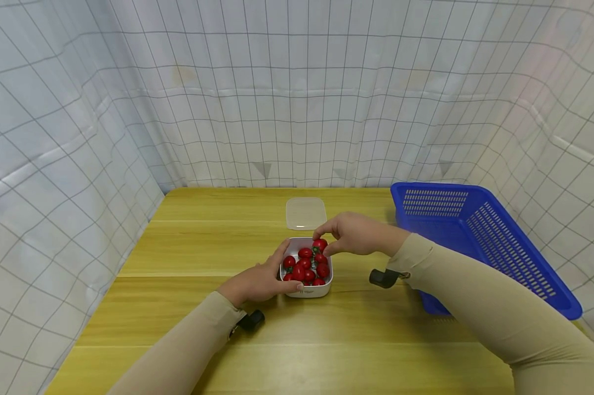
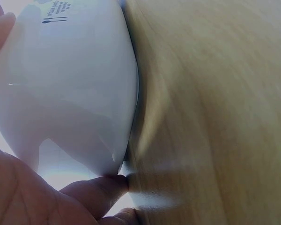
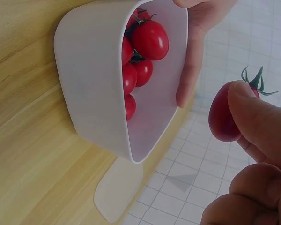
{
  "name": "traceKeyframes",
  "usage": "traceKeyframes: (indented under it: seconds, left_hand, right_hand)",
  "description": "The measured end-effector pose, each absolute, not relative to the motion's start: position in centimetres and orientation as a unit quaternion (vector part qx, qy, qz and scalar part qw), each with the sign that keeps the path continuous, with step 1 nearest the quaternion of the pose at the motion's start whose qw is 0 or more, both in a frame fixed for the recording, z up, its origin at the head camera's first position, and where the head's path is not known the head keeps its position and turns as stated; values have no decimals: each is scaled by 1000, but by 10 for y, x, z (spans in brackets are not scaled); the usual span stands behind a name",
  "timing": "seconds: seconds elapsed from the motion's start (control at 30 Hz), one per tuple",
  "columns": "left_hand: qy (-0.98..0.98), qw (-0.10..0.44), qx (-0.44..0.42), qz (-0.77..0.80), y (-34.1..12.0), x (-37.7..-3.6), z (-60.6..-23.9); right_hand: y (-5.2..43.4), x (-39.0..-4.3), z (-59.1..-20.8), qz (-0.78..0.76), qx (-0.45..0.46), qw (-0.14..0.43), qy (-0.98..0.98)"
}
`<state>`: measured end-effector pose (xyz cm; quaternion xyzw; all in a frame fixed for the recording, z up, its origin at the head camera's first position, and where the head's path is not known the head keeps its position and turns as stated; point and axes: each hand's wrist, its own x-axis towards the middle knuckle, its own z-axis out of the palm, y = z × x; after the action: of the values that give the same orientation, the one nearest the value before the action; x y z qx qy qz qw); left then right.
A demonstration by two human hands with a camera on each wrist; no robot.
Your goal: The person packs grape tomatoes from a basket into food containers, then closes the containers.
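A white square container [image 1: 307, 292] on the wooden table holds several red cherry tomatoes [image 1: 305, 264], some with green stems. My left hand [image 1: 261, 278] grips its left side, thumb along the front rim and fingers at the far left; the left wrist view shows small print on the container's white wall [image 2: 65, 70]. Over the far right corner, my right hand [image 1: 357, 235] pinches one cherry tomato [image 3: 223, 112] between thumb and finger. In the right wrist view this tomato is up beside the container's opening, its green calyx turned outward.
A clear flat lid [image 1: 305, 213] lies on the table [image 1: 218, 230] just behind the container. To the right stands a large blue perforated basket [image 1: 437, 233], partly covered by my right forearm. A white grid-patterned curtain [image 1: 287, 109] encloses the back and sides.
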<state>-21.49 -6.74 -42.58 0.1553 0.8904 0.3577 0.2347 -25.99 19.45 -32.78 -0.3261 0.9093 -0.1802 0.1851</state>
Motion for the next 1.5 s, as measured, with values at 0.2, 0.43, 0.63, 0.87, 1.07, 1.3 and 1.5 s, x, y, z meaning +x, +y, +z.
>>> traceKeyframes:
  seconds: [0.2, 0.43, 0.63, 0.87, 1.07, 1.3, 1.5]
  left_hand:
    - [893, 234, 154, 353, -68, -214, -426]
    - [894, 233, 155, 349, -67, -214, -426]
    - [898, 229, 157, 342, -68, -214, -425]
    - [892, 231, 156, 355, -68, -214, -427]
    - [892, 230, 157, 356, -66, -214, -426]
    - [892, 236, 155, 354, -64, -215, -425]
    - [895, 237, 158, 344, -63, -216, -424]
  right_hand:
    - [194, -259, -328, -184, -325, 187, 908]
    - [193, -259, -329, -183, -334, 188, 905]
    - [192, -259, -328, -177, -346, 181, 903]
    - [206, -260, -325, -210, -314, 187, 907]
    - [257, -261, -315, -247, -243, 151, 926]
    - [343, -261, -320, -238, -162, 92, 953]
    - [393, -258, -340, -211, -161, 103, 959]
